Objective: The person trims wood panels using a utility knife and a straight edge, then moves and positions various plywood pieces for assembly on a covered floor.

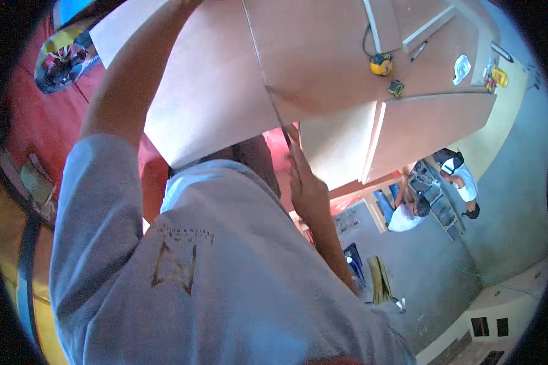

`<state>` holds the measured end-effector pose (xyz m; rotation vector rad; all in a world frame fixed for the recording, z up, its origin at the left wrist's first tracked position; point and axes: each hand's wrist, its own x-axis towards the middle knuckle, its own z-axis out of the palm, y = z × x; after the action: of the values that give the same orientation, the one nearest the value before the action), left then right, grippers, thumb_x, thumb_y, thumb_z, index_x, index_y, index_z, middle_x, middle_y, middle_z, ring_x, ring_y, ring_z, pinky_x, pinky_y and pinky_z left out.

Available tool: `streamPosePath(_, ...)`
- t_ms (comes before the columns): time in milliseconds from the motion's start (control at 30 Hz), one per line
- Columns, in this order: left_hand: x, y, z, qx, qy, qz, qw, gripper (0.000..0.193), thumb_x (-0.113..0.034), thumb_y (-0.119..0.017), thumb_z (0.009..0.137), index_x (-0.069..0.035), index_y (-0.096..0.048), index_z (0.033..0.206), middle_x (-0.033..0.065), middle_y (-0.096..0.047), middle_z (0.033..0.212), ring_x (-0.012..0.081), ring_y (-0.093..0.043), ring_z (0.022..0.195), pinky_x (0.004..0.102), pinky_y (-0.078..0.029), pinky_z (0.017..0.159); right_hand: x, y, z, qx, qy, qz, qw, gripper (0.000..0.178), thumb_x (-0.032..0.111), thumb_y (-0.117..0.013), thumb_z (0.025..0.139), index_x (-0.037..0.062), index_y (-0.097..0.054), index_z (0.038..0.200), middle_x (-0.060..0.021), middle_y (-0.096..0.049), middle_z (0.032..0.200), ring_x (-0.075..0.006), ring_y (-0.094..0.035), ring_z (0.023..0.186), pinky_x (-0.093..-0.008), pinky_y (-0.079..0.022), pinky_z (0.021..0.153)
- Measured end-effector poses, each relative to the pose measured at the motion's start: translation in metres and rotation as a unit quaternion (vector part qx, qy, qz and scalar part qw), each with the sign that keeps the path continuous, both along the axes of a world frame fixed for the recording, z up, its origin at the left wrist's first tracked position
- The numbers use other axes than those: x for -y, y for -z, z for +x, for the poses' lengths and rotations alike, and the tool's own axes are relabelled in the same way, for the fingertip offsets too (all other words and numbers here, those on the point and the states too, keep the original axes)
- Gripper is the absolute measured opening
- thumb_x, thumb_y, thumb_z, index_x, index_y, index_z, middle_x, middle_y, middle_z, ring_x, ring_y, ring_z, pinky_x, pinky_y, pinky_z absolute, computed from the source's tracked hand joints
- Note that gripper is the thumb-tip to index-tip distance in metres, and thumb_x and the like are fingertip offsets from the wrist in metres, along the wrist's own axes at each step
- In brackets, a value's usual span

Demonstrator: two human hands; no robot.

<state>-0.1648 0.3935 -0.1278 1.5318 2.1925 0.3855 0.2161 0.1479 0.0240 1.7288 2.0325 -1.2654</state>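
Note:
My left arm (143, 67) stretches up across a pale pinkish board (213, 91). The hand itself lies beyond the top edge, so its fingers are hidden. A thin, nearly straight line parts this board from another broad one (316, 55) on the right. My right hand (309, 185) is at the near end of that line, by the boards' edge. Its fingers are closed on a narrow dark tool (286, 135) that lies along the line; its kind is not clear.
On the right board lie a yellow-and-black round tool (381, 64), a tape measure (396, 88), a marker (419, 51) and wood strips (432, 27). A panel (429, 131) leans at the right. Two people (408, 216) are near a ladder (438, 204). Red sheeting (27, 131) lies left.

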Motion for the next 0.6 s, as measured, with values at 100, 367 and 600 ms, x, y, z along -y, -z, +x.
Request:
streamPosePath(100, 0.002, -0.003, -0.001, -0.032, -0.031, 0.038, 0.998, 0.076, -0.083, -0.062, 0.079, -0.008, -0.075, 0.086, 0.0187, -0.076, 0.088, 0.0397, -0.074, 0.083, 0.0512, -0.057, 0.074, -0.010, 0.021, -0.010, -0.036, -0.029, 0.122, 0.992, 0.051, 0.023, -0.056, 0.103, 0.0118, -0.047, 0.152, -0.0271, -0.070, 0.112, -0.0486, -0.072, 0.089, -0.0500, -0.057, 0.079)
streamPosePath(367, 0.004, 0.001, 0.002, 0.001, -0.033, 0.027, 0.999, 0.079, -0.082, -0.065, 0.077, -0.006, -0.074, 0.098, 0.0209, -0.076, 0.091, 0.0401, -0.074, 0.083, 0.0520, -0.057, 0.076, -0.002, -0.011, -0.007, 0.011, 0.001, -0.017, 1.000, 0.049, 0.021, -0.047, 0.107, 0.0128, -0.040, 0.155, -0.0220, -0.055, 0.144, -0.0434, -0.063, 0.121, -0.0470, -0.056, 0.096)
streamPosePath(600, 0.005, 0.002, 0.000, -0.045, -0.029, 0.037, 0.998, 0.075, -0.082, -0.063, 0.080, -0.008, -0.073, 0.094, 0.0184, -0.076, 0.090, 0.0395, -0.074, 0.084, 0.0519, -0.057, 0.077, -0.022, 0.039, -0.021, 0.053, -0.099, 0.011, 0.994, 0.050, 0.022, -0.046, 0.107, 0.0130, -0.041, 0.156, -0.0212, -0.057, 0.138, -0.0454, -0.064, 0.111, -0.0458, -0.056, 0.091)
